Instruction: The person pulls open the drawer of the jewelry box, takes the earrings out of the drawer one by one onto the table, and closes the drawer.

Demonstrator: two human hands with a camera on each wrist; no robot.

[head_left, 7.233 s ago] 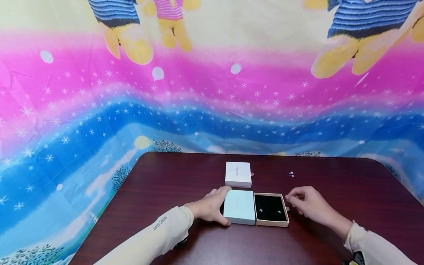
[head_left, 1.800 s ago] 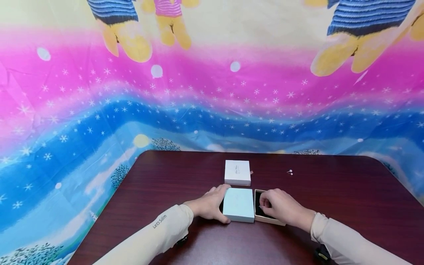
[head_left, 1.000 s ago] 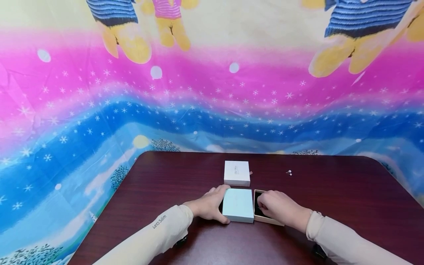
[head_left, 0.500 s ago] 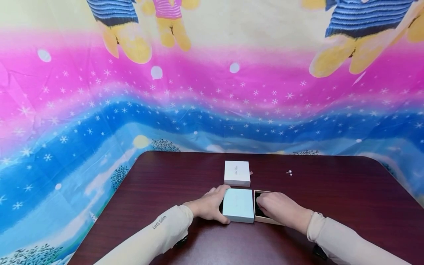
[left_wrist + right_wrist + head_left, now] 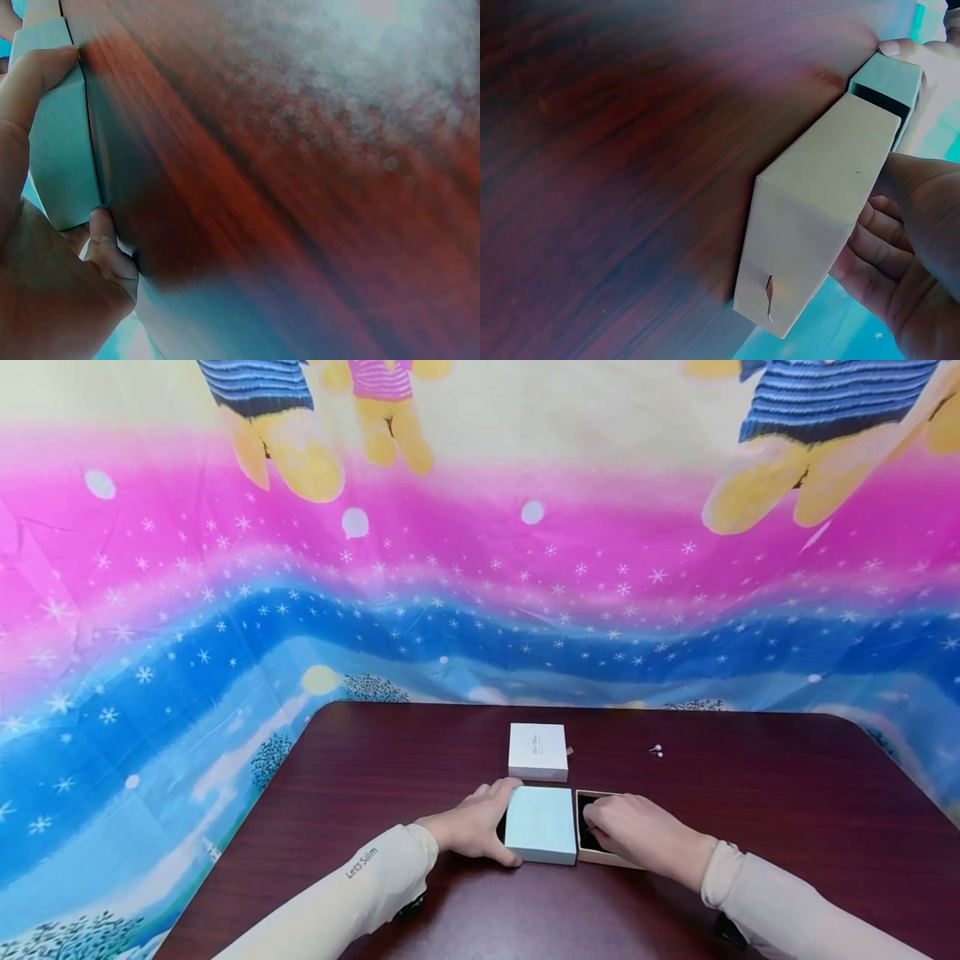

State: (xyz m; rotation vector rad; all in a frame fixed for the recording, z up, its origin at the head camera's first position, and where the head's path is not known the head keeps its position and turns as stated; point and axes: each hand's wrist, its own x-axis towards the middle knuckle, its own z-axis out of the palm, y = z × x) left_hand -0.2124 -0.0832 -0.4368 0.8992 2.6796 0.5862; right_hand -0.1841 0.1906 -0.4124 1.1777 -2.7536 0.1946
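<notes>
My left hand [image 5: 476, 827] grips the pale mint-green box sleeve [image 5: 540, 827], thumb at its near side and fingers at the far side. Against the sleeve's right end stands its shallow tray [image 5: 609, 860], cream-walled and lined in black. Its outer walls and a small ribbon tab [image 5: 770, 298] show in the right wrist view. My right hand [image 5: 645, 835] reaches over the tray with bent fingers, their tips down at the left part of the black lining. The hand covers the two star-shaped earrings seen there earlier, and I cannot tell what the fingertips hold.
Behind the sleeve lies a white box [image 5: 537, 752] with small print and a pink tab on its right. A pair of pearl-like earrings [image 5: 657, 751] rests farther right on the dark brown table [image 5: 420, 735]. A colourful printed cloth [image 5: 480, 568] hangs behind the table.
Since the oldest frame, my right hand has moved left from beside the tray to over its lining, hiding the star earrings. Through the latest second both hands stay nearly still.
</notes>
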